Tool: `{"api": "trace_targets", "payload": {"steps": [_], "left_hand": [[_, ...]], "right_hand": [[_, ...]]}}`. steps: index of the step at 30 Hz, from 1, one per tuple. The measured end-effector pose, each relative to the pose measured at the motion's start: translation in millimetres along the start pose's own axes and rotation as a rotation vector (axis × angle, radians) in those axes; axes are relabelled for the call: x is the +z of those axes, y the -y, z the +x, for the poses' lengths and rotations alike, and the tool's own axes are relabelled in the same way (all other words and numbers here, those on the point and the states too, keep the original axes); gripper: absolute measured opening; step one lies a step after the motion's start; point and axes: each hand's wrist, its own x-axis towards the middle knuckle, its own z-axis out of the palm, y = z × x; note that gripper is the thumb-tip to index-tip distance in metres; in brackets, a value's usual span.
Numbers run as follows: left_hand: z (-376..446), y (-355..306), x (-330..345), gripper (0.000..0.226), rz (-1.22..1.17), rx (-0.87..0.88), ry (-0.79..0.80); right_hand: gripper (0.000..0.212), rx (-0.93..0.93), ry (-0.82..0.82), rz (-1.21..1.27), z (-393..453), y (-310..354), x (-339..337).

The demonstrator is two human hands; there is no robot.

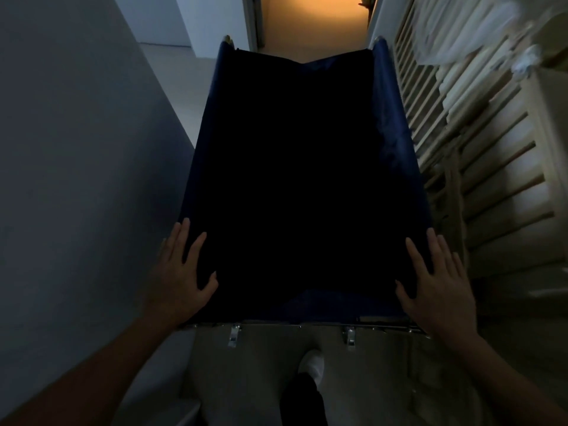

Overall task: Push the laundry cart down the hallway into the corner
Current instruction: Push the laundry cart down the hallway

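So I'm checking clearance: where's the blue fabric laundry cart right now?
In the head view the blue fabric laundry cart fills the centre, between the plain wall on the left and slatted shelving on the right.

left: wall (76, 149) hugging the laundry cart (396, 142), tiny gap
right: slatted shelves (479, 167) basically touching
ahead: doorway (313, 23) open

laundry cart (396, 124): dark blue, framed between wall (76, 149) and slatted shelves (491, 179) | left hand (181, 272), right hand (436, 281): laid flat, fingers spread, on near corners | white shoe (312, 364): seen below
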Motion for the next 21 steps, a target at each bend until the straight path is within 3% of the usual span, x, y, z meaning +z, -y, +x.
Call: {"api": "trace_targets", "payload": {"steps": [21], "left_hand": [[184, 12, 9, 0.078, 0.057, -0.05, 0.008]], "right_hand": [[0.087, -0.069, 0.023, -0.005, 215, -27, 6]]}}
